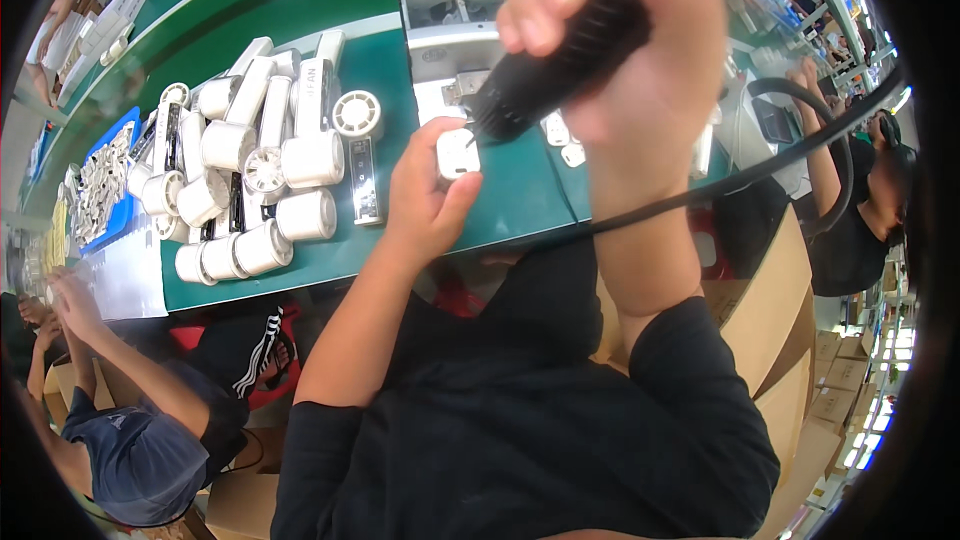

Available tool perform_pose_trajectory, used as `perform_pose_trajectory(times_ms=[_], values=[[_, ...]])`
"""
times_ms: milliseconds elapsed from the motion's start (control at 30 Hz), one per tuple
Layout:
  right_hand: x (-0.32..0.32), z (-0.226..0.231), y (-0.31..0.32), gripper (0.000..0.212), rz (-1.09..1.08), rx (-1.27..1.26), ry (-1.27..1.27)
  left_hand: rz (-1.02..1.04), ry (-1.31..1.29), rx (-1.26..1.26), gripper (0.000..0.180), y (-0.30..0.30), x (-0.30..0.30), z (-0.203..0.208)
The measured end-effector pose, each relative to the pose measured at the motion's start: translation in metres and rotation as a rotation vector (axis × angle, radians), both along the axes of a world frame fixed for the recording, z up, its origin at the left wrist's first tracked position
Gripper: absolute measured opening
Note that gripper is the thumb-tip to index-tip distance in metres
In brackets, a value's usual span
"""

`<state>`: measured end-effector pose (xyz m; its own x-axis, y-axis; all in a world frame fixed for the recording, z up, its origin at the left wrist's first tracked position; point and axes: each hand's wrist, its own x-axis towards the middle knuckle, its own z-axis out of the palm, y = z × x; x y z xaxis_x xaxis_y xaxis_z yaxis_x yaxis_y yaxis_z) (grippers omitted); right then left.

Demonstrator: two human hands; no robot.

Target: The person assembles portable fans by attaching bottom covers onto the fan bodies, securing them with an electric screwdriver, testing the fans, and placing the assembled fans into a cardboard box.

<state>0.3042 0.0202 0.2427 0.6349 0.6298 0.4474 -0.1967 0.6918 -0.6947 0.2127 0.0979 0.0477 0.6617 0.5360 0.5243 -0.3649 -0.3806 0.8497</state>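
My left hand [420, 200] grips a small white squarish plastic part [458, 154] between thumb and fingers, just above the green bench. In my right hand [655, 90] is a black electric screwdriver [570, 65], held at a slant from the upper right. Its bit points down onto the white part; whether it sits in a screw cannot be told. The cord [740, 178] runs from the right across my forearm. Beside the screwdriver lie a few similar white pieces [572, 153], partly hidden by my right hand.
A pile of white handheld fans [265, 165] covers the bench to the left. Farther left is a blue tray [127, 202] of small parts. Behind my hands stands a grey screw feeder [425, 35]. Co-workers sit at left and right; cardboard boxes [775, 290] stand at my right side.
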Motion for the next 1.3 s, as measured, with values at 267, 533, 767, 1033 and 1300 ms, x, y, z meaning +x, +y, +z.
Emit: perform_pose_trajectory(times_ms=[267,533,767,1033,1300], values=[[0.014,-0.025,0.005,0.03,0.132,-0.053,-0.116,-0.005,0.066,0.029,0.046,-0.002,-0.001,0.007],[-0.002,0.001,-0.001,0.036,0.083,-0.258,-0.159,-0.002,0.05,0.022,0.047,0.0,0.0,0.0],[0.002,0.0,0.0,0.034,0.113,-0.221,-0.067,0.006,0.04,0.07,0.048,0.003,0.0,0.001],[0.005,0.0,-0.003,0.03,0.144,-0.173,-0.111,0.011,0.039,0.061,0.047,0.004,-0.001,-0.003],[0.061,-0.064,0.035,0.02,-0.125,-0.21,-0.285,-0.026,-0.025,0.048,0.054,0.005,0.0,-0.004]])
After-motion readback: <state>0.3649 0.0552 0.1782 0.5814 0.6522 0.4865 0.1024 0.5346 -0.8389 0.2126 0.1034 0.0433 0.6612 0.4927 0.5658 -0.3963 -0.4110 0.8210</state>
